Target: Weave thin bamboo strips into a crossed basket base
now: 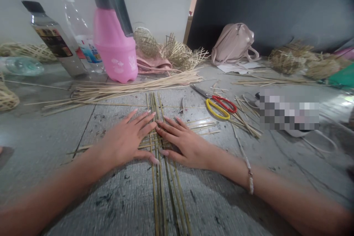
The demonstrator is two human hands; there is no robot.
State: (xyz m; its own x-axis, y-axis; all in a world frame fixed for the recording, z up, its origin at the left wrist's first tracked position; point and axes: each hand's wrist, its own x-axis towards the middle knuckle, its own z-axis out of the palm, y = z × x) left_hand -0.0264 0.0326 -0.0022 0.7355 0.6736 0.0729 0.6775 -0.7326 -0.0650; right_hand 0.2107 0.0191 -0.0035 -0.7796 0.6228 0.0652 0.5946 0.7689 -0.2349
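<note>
Flat on the table, greenish bamboo strips (159,202) run lengthwise and are crossed by paler strips (206,125) under my hands. My left hand (127,136) lies on the crossing from the left, fingers spread, thumb toward me. From the right, my right hand (184,140) rests on the same strips with its fingers stretched out, fingertips close to those of the left. The palms hide most of the crossing. Beyond my right hand lie scissors (221,107) with one red and one yellow handle, and a small dark pointed piece (181,106).
A bundle of pale strips (132,86) lies across the back, before a pink spray bottle (114,48). Plastic bottles (56,40) stand at back left. Woven pieces (177,51) and a pink bag (233,44) sit behind. A blurred-out object (289,112) lies at right.
</note>
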